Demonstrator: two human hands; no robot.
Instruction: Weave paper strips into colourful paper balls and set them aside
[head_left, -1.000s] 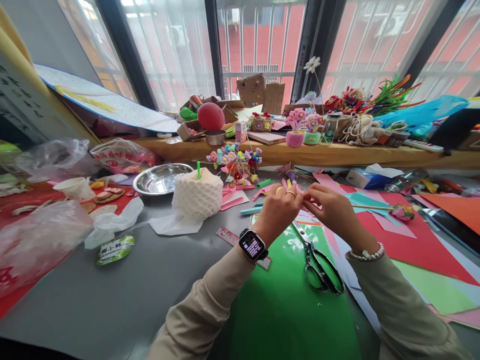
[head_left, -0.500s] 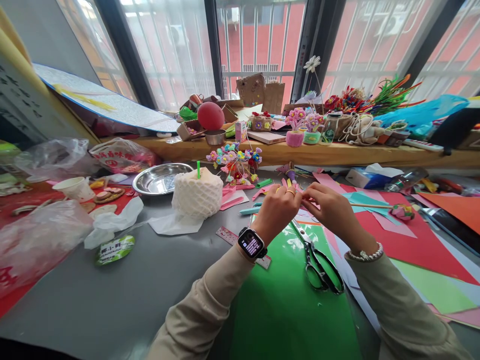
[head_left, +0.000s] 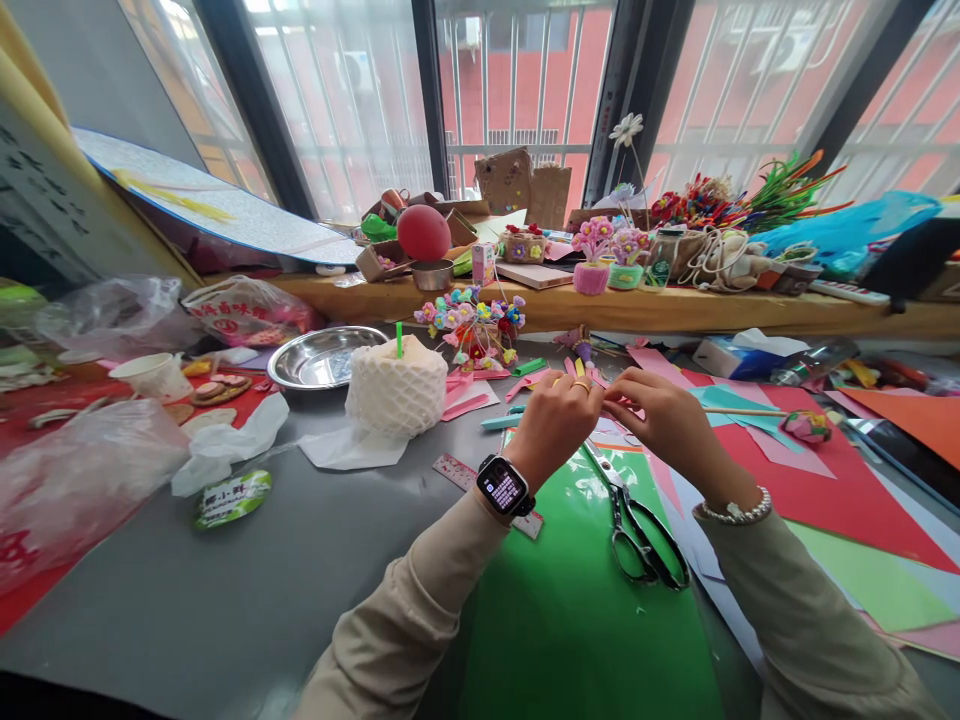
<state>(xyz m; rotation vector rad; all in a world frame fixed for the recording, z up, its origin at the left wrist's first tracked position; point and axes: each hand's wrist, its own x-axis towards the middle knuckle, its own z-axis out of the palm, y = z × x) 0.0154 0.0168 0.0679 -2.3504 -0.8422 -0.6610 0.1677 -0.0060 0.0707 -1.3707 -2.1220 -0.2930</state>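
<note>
My left hand [head_left: 561,415] and my right hand [head_left: 664,425] meet above the far end of a green sheet [head_left: 585,620], fingertips pinched together. Between them shows a small bit of pink paper [head_left: 635,411], mostly covered by the fingers. Behind my right hand a thin stick [head_left: 739,411] runs to the right and ends in a multicoloured flower-like ball [head_left: 806,427]; whether that hand touches the stick I cannot tell. Black-handled scissors [head_left: 637,530] lie on the green sheet below my hands, blades pointing away. Under my left wrist is a patterned ruler [head_left: 457,472], partly hidden.
Left of my hands stands a coconut [head_left: 397,390] with a green straw, beside a steel plate [head_left: 319,362]. Coloured paper sheets [head_left: 847,490] spread on the right. Craft flowers [head_left: 476,325] stand at the back, below a crowded wooden ledge [head_left: 337,297]. Plastic bags [head_left: 82,490] lie left.
Both hands hold nearly the same pinched pose over the green sheet. The whole view has shifted very slightly; nothing on the table has visibly moved.
</note>
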